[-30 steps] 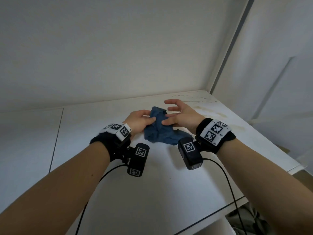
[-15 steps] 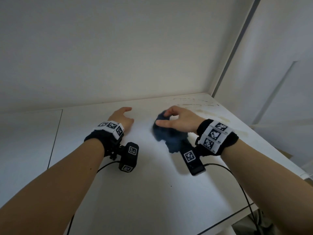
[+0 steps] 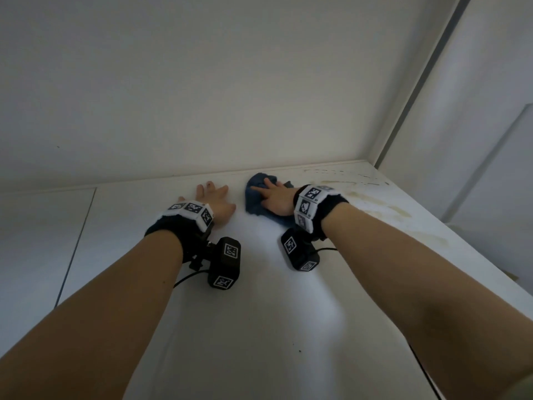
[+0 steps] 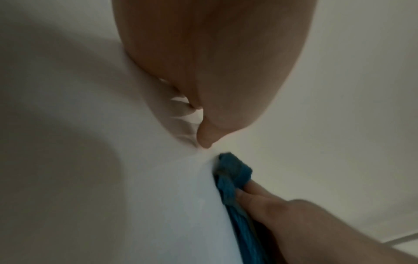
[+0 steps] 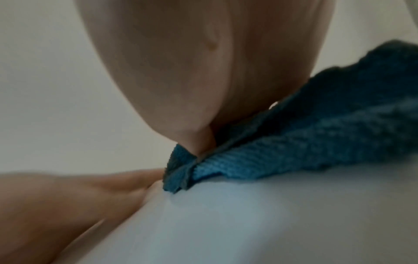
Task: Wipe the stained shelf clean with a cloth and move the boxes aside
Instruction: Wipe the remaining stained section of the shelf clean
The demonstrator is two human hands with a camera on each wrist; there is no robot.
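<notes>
Cloth: The blue cloth (image 3: pixel 257 194) is lying bunched and soft on the white shelf (image 3: pixel 259 298), far back near the wall. Up close in the right wrist view, the cloth (image 5: pixel 305 142) is showing a ribbed, knitted weave with a folded edge.
Right grip: The right hand (image 3: pixel 277 197) is pressing down flat on the cloth, fingers straight and spread apart, pointing to 11 o'clock.
Left grip: The left hand (image 3: pixel 215 202) is lying flat on the bare shelf, fingers straight and apart, holding nothing, just at 9 o'clock from the cloth.
Shelf: It is looking smooth and a bit shiny.
Stains: Yellow-brown stains (image 3: pixel 372 197) are spreading in streaks at 3 o'clock from the cloth, running toward the corner.
Wrist bands: Black bands with white square markers (image 3: pixel 310 203) are sitting on both wrists.
Hard to see: Both wrist views are looking blurry. Part of the cloth is hiding under the right palm.
</notes>
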